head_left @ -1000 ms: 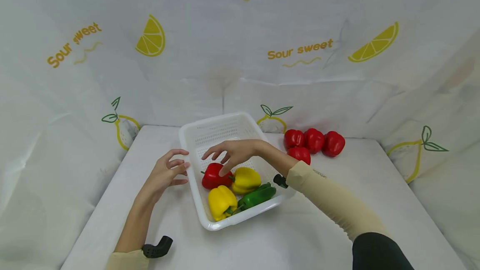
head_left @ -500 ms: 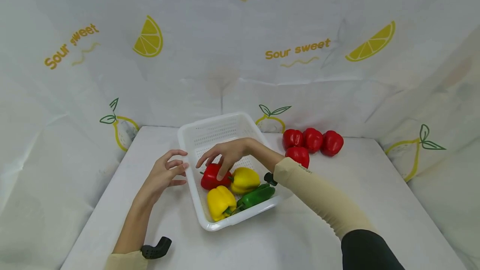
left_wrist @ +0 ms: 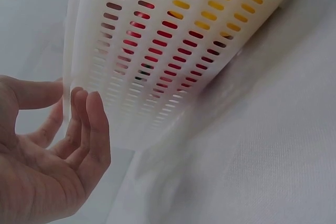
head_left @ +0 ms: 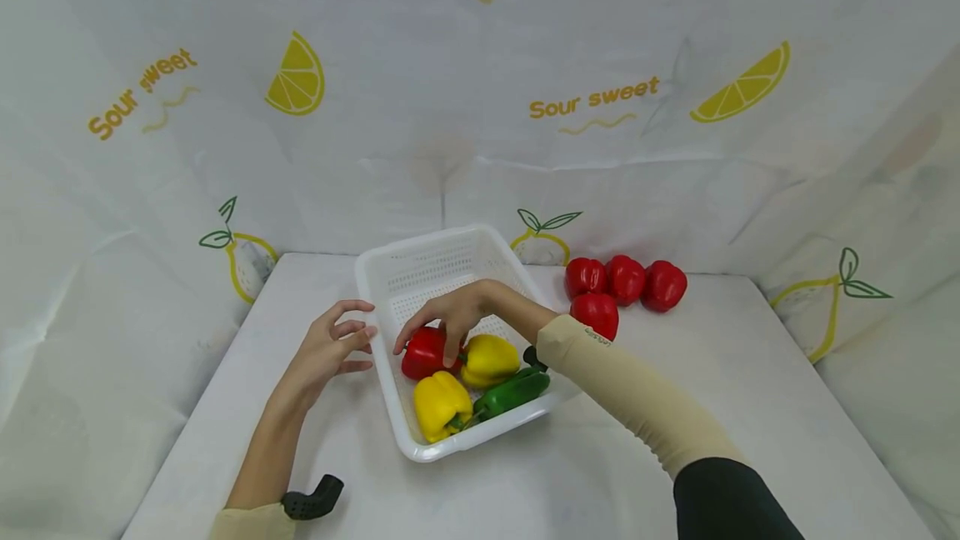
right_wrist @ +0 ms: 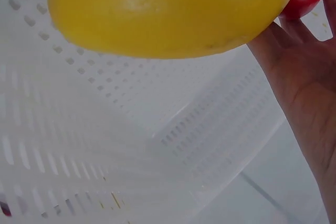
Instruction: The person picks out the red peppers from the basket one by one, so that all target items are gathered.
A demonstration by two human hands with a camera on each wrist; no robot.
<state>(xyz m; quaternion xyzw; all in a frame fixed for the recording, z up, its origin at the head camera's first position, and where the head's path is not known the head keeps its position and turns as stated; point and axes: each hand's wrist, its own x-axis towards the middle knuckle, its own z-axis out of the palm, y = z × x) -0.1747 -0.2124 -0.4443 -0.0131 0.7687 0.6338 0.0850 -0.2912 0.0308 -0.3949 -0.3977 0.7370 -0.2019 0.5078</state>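
Note:
A white perforated plastic basket (head_left: 486, 433) stands on the table at a slant. My left hand (head_left: 328, 350) pinches its left rim between thumb and fingers, as the left wrist view (left_wrist: 58, 156) also shows. Inside the basket, my right hand (head_left: 457, 311) grips a red bell pepper (head_left: 423, 354) from above, fingers on its far left side and thumb on its near side. Two yellow bell peppers (head_left: 442, 407) and a green pepper (head_left: 513, 392) lie beside it. In the right wrist view a yellow bell pepper (right_wrist: 157, 14) hides much of the red one (right_wrist: 304, 1).
Several red bell peppers (head_left: 626, 280) sit together on the white table (head_left: 750, 407), right of the basket near the back edge. A white curtain (head_left: 420, 123) printed with lemons rises behind and at both sides.
My right hand has moved slightly left and down, and its fingers have closed round the red bell pepper. The left hand stays at the basket rim.

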